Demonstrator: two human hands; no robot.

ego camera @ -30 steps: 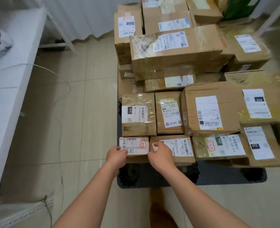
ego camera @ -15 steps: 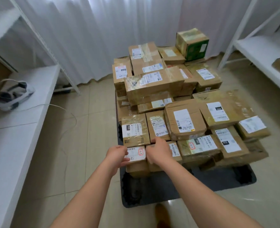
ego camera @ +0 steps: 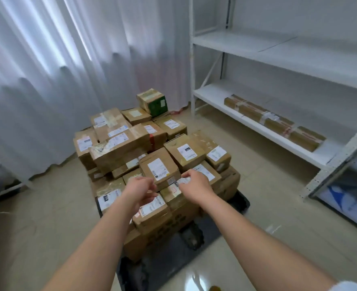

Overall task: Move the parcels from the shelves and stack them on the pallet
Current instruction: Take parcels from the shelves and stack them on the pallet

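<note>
Several taped cardboard parcels with white labels lie stacked on the black pallet on the floor. My left hand hovers over the near parcels with fingers loosely curled, holding nothing. My right hand is beside it, its relaxed fingertips close to the corner of a labelled box; whether they touch it is unclear. A long taped parcel lies alone on the lowest board of the white shelf at the right.
A green and brown box stands at the pile's far end by the white curtain. The shelf's upper boards are bare. A grey shelf post slants at the right. Tiled floor surrounds the pallet.
The view has swung up and to the right, bringing the right shelf in. Both hands have let go of the small front-corner parcel and moved right along the pile.
</note>
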